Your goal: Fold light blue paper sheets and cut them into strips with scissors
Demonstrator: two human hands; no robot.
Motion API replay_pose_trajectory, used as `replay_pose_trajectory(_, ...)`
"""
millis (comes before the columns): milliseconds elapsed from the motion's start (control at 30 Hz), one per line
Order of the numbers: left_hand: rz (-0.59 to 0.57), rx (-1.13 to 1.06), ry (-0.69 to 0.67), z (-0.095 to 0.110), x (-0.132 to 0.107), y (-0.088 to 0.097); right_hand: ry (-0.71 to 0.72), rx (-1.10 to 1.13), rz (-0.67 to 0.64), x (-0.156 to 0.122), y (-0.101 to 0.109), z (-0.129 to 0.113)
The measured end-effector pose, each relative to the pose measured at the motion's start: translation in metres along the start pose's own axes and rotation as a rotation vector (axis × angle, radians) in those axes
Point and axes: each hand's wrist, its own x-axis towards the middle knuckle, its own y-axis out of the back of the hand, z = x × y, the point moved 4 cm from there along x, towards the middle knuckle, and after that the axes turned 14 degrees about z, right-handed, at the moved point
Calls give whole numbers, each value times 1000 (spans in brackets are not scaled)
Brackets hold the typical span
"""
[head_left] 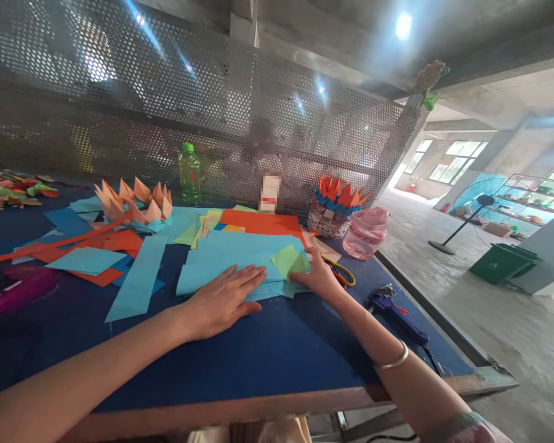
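Our left hand [224, 301] lies open and flat, seemingly to pin the stack of light-blue paper sheets [240, 261], its long axis running across the blue tabletop [277, 363], while our right hand [316, 277] pinches a lime-green paper square [290, 261] at the stack's right end, just beside yellow-handled scissors [339, 272].

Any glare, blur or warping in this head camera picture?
In the head view, glare blooms on the perforated metal screen, the wide lens bows the table edge, a blurred patch hides something behind the screen, and the left hand and right hand look sharp.
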Motion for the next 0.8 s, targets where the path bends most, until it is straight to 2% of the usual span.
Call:
replay_pose_trajectory(167,-92,-46,28,-1,0,1,132,-153,-38,1,6,-5)
replay_pose_trajectory(333,-97,-53,29,-2,1,0,231,-236,-85,3,4,-4)
replay_pose_trajectory(533,-67,-66,15,-4,-1,-3,205,-214,-56,10,1,2)
replay_pose_trajectory(800,-29,-116,21,1,-2,7,158,-90,-53,15,1,7)
